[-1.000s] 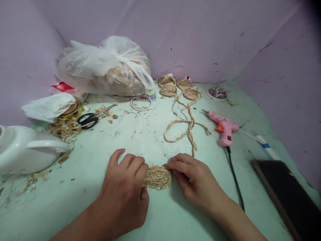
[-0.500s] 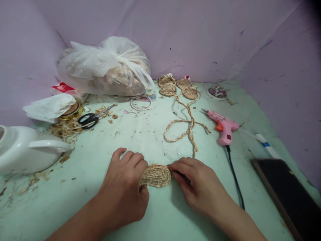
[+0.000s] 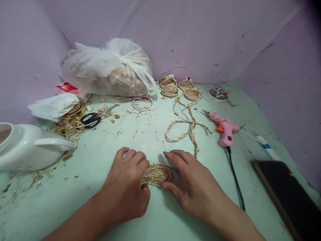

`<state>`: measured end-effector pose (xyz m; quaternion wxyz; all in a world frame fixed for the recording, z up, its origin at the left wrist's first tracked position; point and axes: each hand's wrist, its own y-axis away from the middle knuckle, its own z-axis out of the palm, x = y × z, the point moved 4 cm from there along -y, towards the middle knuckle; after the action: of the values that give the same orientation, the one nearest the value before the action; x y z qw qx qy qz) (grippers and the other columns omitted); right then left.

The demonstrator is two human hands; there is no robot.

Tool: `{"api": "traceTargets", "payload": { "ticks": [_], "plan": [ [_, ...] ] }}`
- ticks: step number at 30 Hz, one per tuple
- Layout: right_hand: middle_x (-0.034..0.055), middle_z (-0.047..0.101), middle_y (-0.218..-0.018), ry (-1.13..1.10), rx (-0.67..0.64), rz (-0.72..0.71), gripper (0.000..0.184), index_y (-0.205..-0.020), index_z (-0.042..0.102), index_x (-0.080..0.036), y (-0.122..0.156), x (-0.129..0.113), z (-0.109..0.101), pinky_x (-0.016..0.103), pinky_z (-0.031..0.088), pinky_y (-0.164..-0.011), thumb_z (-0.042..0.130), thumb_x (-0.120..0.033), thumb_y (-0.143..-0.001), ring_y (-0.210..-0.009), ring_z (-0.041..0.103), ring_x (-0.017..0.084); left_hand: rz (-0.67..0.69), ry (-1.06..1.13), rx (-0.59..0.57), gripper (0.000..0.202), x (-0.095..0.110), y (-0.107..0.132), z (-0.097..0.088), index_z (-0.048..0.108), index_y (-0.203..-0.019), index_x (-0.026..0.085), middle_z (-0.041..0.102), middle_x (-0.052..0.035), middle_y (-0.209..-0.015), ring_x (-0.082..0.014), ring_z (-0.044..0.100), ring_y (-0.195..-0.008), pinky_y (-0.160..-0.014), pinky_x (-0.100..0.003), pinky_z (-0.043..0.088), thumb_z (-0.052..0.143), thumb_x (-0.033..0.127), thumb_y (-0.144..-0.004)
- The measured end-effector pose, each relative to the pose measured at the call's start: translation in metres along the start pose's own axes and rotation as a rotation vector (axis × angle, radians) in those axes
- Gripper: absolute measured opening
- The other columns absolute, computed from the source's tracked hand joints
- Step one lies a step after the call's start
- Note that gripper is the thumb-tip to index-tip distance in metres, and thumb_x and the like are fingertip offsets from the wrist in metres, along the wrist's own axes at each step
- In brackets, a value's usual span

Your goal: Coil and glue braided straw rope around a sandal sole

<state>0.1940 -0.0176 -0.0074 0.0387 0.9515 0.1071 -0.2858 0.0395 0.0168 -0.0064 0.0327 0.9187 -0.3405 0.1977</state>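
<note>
A small oval mat of coiled braided straw [image 3: 157, 174] lies on the pale green table [image 3: 140, 134] in front of me. My left hand [image 3: 127, 190] grips its left end, fingers curled over the top and thumb underneath. My right hand [image 3: 193, 187] cups the mat's right end, fingers stretched along the far edge and thumb at the near edge. A loose length of braided straw rope [image 3: 187, 125] runs from just past my right hand to the back of the table.
A pink glue gun [image 3: 224, 128] with a black cord lies right of the rope. Several finished straw pieces [image 3: 175, 87] sit at the back beside a full plastic bag [image 3: 112, 68]. Scissors [image 3: 91, 118], straw scraps, a white pot [image 3: 27, 145] at left, a dark tablet [image 3: 288, 190] at right.
My right hand has opened from a pinch at the mat's right tip to a spread grip round that end. The left hand keeps its hold.
</note>
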Motion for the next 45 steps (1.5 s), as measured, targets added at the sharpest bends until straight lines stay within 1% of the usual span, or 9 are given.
{"api": "traceTargets", "payload": {
  "ticks": [4, 8, 13, 18, 23, 29, 34, 40, 45],
  "plan": [
    [0.0107, 0.056, -0.12, -0.05, -0.023, -0.171, 0.07, -0.135, 0.035, -0.012, -0.007, -0.018, 0.011, 0.044, 0.042, -0.093, 0.062, -0.011, -0.071, -0.107, 0.046, 0.025, -0.001, 0.011, -0.025, 0.019, -0.001, 0.001, -0.001, 0.055, -0.078, 0.019, 0.055, -0.0055, -0.081, -0.0227, 0.049, -0.079, -0.089, -0.049, 0.033, 0.054, 0.016, -0.059],
    [0.0097, 0.06, -0.11, -0.079, -0.004, -0.173, 0.073, -0.136, 0.03, -0.011, -0.011, -0.021, 0.021, 0.044, 0.043, -0.09, 0.059, -0.007, -0.07, -0.101, 0.047, 0.025, 0.008, 0.06, -0.031, 0.021, -0.003, 0.0, 0.0, 0.053, -0.077, 0.018, 0.053, -0.0044, -0.08, -0.0213, 0.047, -0.077, -0.087, -0.048, 0.034, 0.053, 0.016, -0.057],
    [0.0086, 0.06, -0.108, -0.135, 0.062, -0.165, 0.076, -0.138, 0.026, -0.015, -0.011, -0.016, 0.025, 0.045, 0.042, -0.089, 0.058, -0.005, -0.069, -0.1, 0.047, 0.024, 0.017, 0.139, -0.015, 0.018, -0.006, -0.003, 0.005, 0.05, -0.071, 0.019, 0.051, -0.0028, -0.076, -0.0199, 0.046, -0.075, -0.083, -0.045, 0.035, 0.053, 0.015, -0.053],
    [0.0095, 0.059, -0.104, -0.155, 0.085, -0.152, 0.072, -0.135, 0.029, -0.014, -0.011, -0.018, 0.023, 0.045, 0.044, -0.085, 0.057, -0.005, -0.069, -0.095, 0.049, 0.024, 0.004, 0.149, -0.077, 0.016, -0.007, -0.003, 0.003, 0.051, -0.072, 0.019, 0.053, -0.0031, -0.078, -0.0204, 0.047, -0.078, -0.085, -0.045, 0.034, 0.054, 0.014, -0.057],
    [0.0066, 0.063, -0.091, -0.09, 0.121, -0.311, 0.05, -0.12, 0.046, -0.014, -0.005, -0.027, 0.023, 0.04, 0.042, -0.079, 0.047, 0.002, -0.073, -0.083, 0.049, 0.022, -0.031, 0.118, -0.165, 0.014, -0.01, -0.002, -0.001, 0.054, -0.074, 0.019, 0.055, -0.0035, -0.08, -0.0213, 0.047, -0.08, -0.085, -0.045, 0.034, 0.056, 0.015, -0.061],
    [0.0053, 0.064, -0.08, -0.064, 0.265, -0.336, 0.032, -0.099, 0.056, -0.014, 0.004, -0.028, 0.035, 0.034, 0.042, -0.076, 0.044, 0.005, -0.075, -0.074, 0.052, 0.018, -0.007, 0.122, -0.111, 0.012, -0.006, -0.003, -0.001, 0.056, -0.07, 0.019, 0.054, -0.0037, -0.077, -0.0204, 0.046, -0.078, -0.084, -0.045, 0.034, 0.056, 0.014, -0.059],
    [0.0034, 0.061, -0.072, -0.123, 0.431, -0.285, 0.028, -0.083, 0.055, -0.017, 0.007, -0.032, 0.038, 0.032, 0.041, -0.072, 0.043, 0.007, -0.073, -0.071, 0.054, 0.017, 0.027, 0.173, -0.031, 0.01, -0.003, -0.004, 0.0, 0.054, -0.063, 0.018, 0.052, -0.0027, -0.07, -0.0187, 0.045, -0.074, -0.082, -0.044, 0.034, 0.055, 0.012, -0.056],
    [0.0006, 0.057, -0.067, -0.138, 0.444, -0.187, 0.029, -0.074, 0.05, -0.02, 0.004, -0.032, 0.039, 0.029, 0.042, -0.067, 0.043, 0.007, -0.068, -0.067, 0.053, 0.016, 0.005, 0.232, 0.019, 0.01, -0.006, -0.002, 0.003, 0.049, -0.059, 0.018, 0.052, -0.0015, -0.066, -0.0173, 0.046, -0.071, -0.078, -0.042, 0.035, 0.053, 0.011, -0.053],
    [0.0007, 0.055, -0.066, -0.132, 0.454, -0.19, 0.028, -0.07, 0.046, -0.021, 0.005, -0.033, 0.04, 0.028, 0.042, -0.064, 0.042, 0.007, -0.068, -0.066, 0.05, 0.016, 0.013, 0.238, 0.058, 0.008, -0.006, -0.002, 0.005, 0.047, -0.057, 0.018, 0.05, -0.0013, -0.063, -0.0172, 0.045, -0.069, -0.078, -0.042, 0.035, 0.052, 0.012, -0.054]
  ]
}}
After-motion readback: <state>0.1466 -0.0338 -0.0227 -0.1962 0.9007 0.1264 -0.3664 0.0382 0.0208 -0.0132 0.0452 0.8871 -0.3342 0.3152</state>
